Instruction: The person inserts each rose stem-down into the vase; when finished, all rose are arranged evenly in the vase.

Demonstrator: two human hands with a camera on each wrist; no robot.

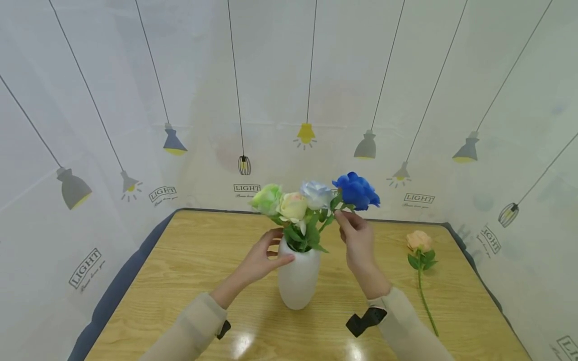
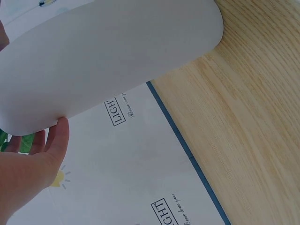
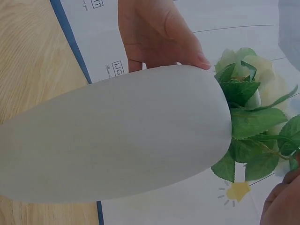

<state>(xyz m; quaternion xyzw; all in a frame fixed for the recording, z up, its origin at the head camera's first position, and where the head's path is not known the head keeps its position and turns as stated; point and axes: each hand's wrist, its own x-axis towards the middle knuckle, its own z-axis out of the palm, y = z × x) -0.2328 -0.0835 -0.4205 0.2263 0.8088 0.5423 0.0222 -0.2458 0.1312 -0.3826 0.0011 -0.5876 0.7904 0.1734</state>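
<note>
A white vase (image 1: 299, 281) stands upright on the wooden table, with green, cream and pale blue artificial roses (image 1: 292, 206) in its mouth. My left hand (image 1: 263, 256) holds the vase at its left side near the rim, thumb in front and fingers behind. Just below the bloom of a blue rose (image 1: 357, 191), my right hand (image 1: 359, 245) pinches the stem. That rose leans to the right over the vase; leaves hide where its stem ends. In the right wrist view, green leaves (image 3: 258, 123) spread from the vase mouth, and only part of my right hand shows.
A peach rose (image 1: 419, 241) with a long green stem lies on the right of the table (image 1: 203, 260). Behind the table's dark edge hangs a pale cloth backdrop (image 1: 271, 75) printed with lamps. The vase stands near the table's middle.
</note>
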